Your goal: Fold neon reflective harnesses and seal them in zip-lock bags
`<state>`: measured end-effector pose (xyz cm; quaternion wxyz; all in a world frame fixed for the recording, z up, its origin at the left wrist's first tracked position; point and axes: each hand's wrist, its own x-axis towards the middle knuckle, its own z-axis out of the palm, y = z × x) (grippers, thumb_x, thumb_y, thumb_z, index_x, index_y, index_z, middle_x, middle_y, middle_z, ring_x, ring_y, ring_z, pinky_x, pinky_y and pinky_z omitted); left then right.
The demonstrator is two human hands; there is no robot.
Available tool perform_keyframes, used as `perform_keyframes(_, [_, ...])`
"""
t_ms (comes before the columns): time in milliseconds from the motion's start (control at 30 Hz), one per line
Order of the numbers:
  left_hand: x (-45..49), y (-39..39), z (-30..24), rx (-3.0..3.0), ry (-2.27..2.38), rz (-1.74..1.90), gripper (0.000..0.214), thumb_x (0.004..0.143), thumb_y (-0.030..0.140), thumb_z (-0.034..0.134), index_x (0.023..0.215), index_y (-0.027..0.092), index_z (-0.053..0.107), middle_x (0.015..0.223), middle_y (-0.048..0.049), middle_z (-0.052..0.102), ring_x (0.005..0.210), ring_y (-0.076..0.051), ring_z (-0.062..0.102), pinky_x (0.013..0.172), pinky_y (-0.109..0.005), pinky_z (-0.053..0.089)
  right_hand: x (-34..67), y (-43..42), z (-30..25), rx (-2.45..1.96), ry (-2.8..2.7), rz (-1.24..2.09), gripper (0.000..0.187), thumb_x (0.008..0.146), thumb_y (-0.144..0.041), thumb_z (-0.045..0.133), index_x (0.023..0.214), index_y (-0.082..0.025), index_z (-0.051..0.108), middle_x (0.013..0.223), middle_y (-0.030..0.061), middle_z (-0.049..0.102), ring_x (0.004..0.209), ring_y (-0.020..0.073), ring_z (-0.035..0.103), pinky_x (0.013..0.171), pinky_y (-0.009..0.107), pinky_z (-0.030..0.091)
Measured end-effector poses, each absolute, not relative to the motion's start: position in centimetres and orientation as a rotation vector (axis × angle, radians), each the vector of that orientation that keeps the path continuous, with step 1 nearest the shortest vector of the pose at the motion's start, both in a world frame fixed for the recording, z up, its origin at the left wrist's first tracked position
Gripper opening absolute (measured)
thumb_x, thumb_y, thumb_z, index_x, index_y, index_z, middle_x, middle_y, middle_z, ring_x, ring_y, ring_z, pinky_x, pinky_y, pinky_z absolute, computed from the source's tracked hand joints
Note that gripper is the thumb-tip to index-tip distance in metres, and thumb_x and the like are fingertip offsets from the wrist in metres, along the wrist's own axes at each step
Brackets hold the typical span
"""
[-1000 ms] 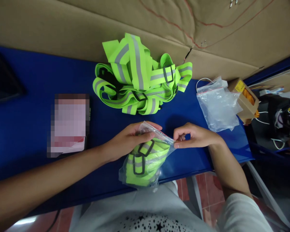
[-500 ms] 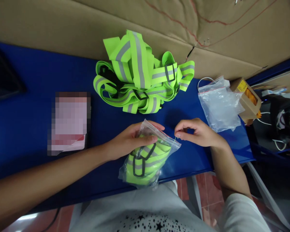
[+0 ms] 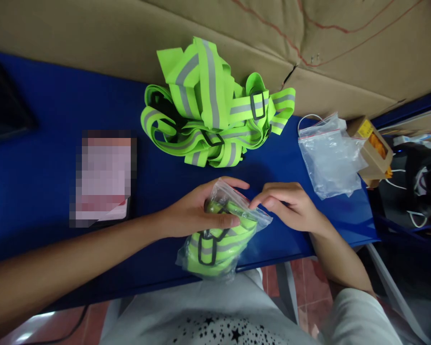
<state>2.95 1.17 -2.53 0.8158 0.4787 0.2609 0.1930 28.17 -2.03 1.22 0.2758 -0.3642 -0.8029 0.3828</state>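
A clear zip bag, tilted near the table's front edge, holds a folded neon-green reflective strap with grey stripes and black buckles. My left hand grips it below the mouth, thumb across the front and fingers behind. At the red-lined mouth, my right hand has its index fingertip touching the bag's edge. Its thumb presses near the index finger and the other fingers are curled; whether anything thin is pinched there is hidden. Behind both hands lies a heap of the same green straps.
Flat clear zip bags lie stacked on the right of the blue table, beside a small cardboard box. A phone-like object, pixelated, lies left. A brown padded panel stands behind the table.
My right hand has moved left and slightly down, from pinching a thin thread beside the bag's corner to touching its mouth. My left hand keeps its hold; the view has shifted slightly.
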Motion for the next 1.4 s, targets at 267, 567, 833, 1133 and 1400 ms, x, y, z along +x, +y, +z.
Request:
perform_keyframes(267, [2.9, 1.1, -2.7, 0.972, 0.516, 0.439, 0.061, 0.079, 0.023, 0.085, 0.133, 0.022, 0.056, 0.119, -0.0066, 0.075, 0.107, -0.02, 0.072, 0.092, -0.034, 0.056, 29.4, -1.9, 1.9, -0.968, -2.309, 1.217, 0.019, 0.101, -0.03, 0.066, 0.109, -0.016, 0.076, 0.089, 0.0045, 0.076, 0.073, 0.0095, 0.068, 0.068, 0.021, 0.048])
perform_keyframes(567, [2.8, 1.1, -2.5, 0.916, 0.503, 0.429, 0.061, 0.079, 0.021, 0.085, 0.134, 0.022, 0.056, 0.116, -0.0061, 0.077, 0.101, -0.018, 0.074, 0.086, -0.031, 0.057, 29.9, -2.1, 2.4, -1.02, -2.272, 1.308, 0.029, 0.094, -0.029, 0.075, 0.121, -0.019, 0.071, 0.086, 0.0, 0.075, 0.063, 0.0058, 0.061, 0.06, 0.018, 0.045])
perform_keyframes(833, [2.8, 1.0, -2.9, 0.824, 0.524, 0.481, 0.054, 0.082, 0.024, 0.084, 0.131, 0.021, 0.06, 0.118, -0.0081, 0.077, 0.104, -0.022, 0.074, 0.09, -0.034, 0.057, 29.9, -1.7, 1.9, -1.094, -2.317, 1.399, 0.025, 0.096, -0.033, 0.071, 0.08, -0.017, 0.061, 0.066, -0.0056, 0.056, 0.059, 0.005, 0.049, 0.057, 0.019, 0.036])
perform_keyframes(1133, [2.9, 1.0, -3.0, 0.821, 0.603, 0.477, 0.051, 0.081, 0.03, 0.084, 0.127, 0.021, 0.062, 0.115, -0.0076, 0.078, 0.1, -0.022, 0.074, 0.086, -0.033, 0.055, 30.3, -1.4, 1.1, -1.132, -2.203, 1.414, 0.016, 0.092, -0.031, 0.076, 0.096, -0.018, 0.066, 0.077, -0.0029, 0.063, 0.066, 0.0075, 0.055, 0.061, 0.02, 0.043])
perform_keyframes(1400, [2.9, 0.9, -3.1, 0.811, 0.563, 0.485, 0.052, 0.081, 0.025, 0.084, 0.127, 0.021, 0.06, 0.111, -0.0058, 0.077, 0.097, -0.02, 0.073, 0.082, -0.03, 0.056, 29.5, -1.7, 1.0, -1.048, -2.237, 1.295, 0.02, 0.095, -0.02, 0.069, 0.116, -0.021, 0.069, 0.09, 0.0017, 0.063, 0.076, 0.0105, 0.057, 0.066, 0.023, 0.047])
